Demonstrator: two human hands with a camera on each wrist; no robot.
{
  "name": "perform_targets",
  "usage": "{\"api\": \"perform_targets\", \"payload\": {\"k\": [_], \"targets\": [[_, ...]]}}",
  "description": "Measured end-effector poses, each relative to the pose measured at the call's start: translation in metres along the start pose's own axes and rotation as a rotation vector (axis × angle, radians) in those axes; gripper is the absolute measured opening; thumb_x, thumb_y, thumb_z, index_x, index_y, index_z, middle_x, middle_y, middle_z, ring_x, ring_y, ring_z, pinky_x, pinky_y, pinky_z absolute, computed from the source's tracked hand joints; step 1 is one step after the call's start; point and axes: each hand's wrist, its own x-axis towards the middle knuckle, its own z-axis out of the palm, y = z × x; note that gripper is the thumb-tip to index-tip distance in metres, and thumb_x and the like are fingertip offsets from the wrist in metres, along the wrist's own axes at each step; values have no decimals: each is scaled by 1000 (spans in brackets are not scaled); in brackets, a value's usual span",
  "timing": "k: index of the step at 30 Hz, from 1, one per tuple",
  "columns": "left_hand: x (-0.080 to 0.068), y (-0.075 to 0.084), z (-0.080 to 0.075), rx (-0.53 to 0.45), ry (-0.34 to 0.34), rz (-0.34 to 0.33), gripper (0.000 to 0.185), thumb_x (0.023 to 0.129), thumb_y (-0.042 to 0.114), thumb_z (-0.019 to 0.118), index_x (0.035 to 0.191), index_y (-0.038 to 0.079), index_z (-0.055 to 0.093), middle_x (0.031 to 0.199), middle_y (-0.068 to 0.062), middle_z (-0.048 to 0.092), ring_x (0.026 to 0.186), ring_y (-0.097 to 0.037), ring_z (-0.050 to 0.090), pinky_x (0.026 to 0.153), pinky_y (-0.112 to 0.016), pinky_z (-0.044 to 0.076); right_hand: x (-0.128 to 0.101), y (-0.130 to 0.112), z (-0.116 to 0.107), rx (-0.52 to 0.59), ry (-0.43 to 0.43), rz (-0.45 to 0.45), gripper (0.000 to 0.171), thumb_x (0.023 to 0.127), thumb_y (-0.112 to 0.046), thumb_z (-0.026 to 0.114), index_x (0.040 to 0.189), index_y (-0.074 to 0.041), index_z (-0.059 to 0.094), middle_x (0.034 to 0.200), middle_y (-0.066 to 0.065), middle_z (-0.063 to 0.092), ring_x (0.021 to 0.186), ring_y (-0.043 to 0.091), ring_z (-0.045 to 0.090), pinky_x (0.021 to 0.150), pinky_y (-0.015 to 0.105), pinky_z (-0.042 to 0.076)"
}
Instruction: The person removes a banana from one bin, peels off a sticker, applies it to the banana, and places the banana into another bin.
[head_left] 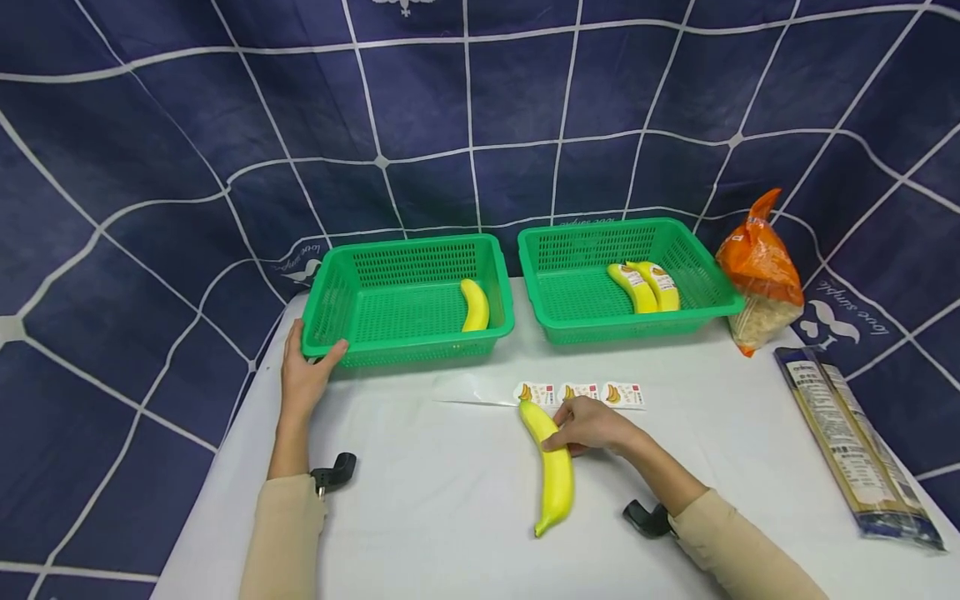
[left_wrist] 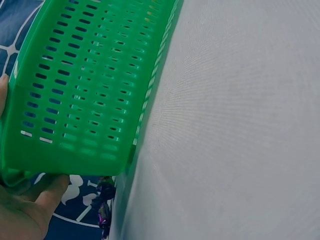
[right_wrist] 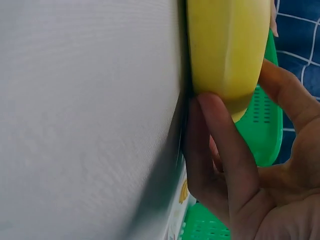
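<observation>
At the left, the near corner of a green perforated plastic basket (head_left: 420, 345) is held between the spread thumb and fingers of the left hand (head_left: 302, 375). In the centre, a long, curved yellow banana (head_left: 557, 479) lies on the white cloth-covered table (head_left: 420, 500), its far half pinched by the right hand (head_left: 596, 423). It is judged light, fairly firm and smooth enough to slip; the thick middle is best gripped, gently, lest it bruise. By its far tip, three white rectangular labels (head_left: 577, 391) are printed with yellow bananas and red marks; their lettering cannot be read. Further right, two labelled yellow bananas (head_left: 636, 290) are contained in a second green plastic basket (head_left: 622, 331). On the navy, white-gridded curtain (head_left: 521, 100), "love simple" can be read.
</observation>
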Motion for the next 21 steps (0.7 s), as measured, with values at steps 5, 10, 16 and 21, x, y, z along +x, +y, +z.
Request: {"api": "perform_targets", "payload": {"k": [5, 10, 16, 21], "targets": [[-1, 1, 1, -27, 18, 0, 97, 85, 42, 72, 158, 17, 12, 165, -4, 11, 151, -26, 14, 123, -47, 17, -4, -2, -1, -21, -22, -1, 48, 66, -23, 89, 98, -1, 60, 85, 8, 64, 63, 15, 63, 60, 26, 56], [-2, 0, 3, -81, 51, -19, 96, 84, 39, 73, 158, 19, 15, 164, -5, 15, 149, -30, 23, 121, -46, 24, -7, -4, -2, -43, -57, -24, 53, 69, -27, 87, 105, -1, 59, 85, 8, 64, 65, 16, 62, 61, 26, 55], [-4, 3, 7, -76, 84, -1, 98, 83, 47, 73, 157, 15, 18, 162, -12, 20, 147, -38, 25, 120, -51, 24, -6, -4, -4, -80, -71, -53, 51, 74, -31, 83, 107, 0, 60, 85, 7, 63, 67, 15, 61, 62, 25, 53], [-5, 4, 7, -54, 80, -5, 98, 83, 49, 72, 157, 15, 17, 161, -13, 21, 147, -37, 25, 120, -51, 24, -4, -4, -2, -90, -52, -50, 49, 75, -32, 83, 106, -1, 60, 86, 7, 64, 68, 15, 61, 63, 26, 53]]}}
